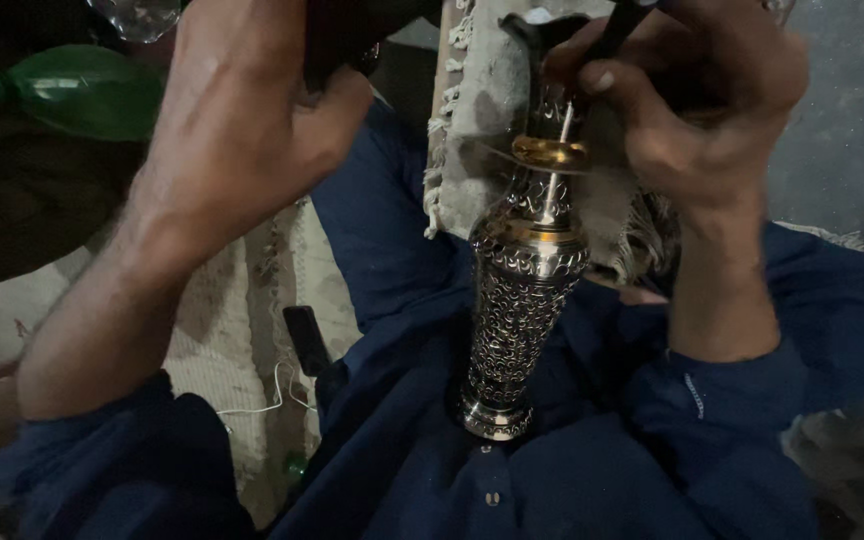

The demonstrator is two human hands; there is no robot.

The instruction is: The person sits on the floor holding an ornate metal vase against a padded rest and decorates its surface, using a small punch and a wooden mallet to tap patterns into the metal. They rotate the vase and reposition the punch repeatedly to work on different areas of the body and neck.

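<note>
Right now I am steadying an engraved metal vase [524, 290], standing upright on my blue-clothed lap [432, 470], while my right hand [697, 95] is pinching a thin dark tool [607, 35] at its neck. My left hand [252, 110] is gripping something dark that I cannot make out. I am judging the vase stiff, fairly heavy and slippery, best held at the narrow neck.

The middle of the frame is blocked by the vase [524, 290]. Upper left, a green bottle [77, 90] is found. Room is left lower left, on the mat [237, 370].
</note>
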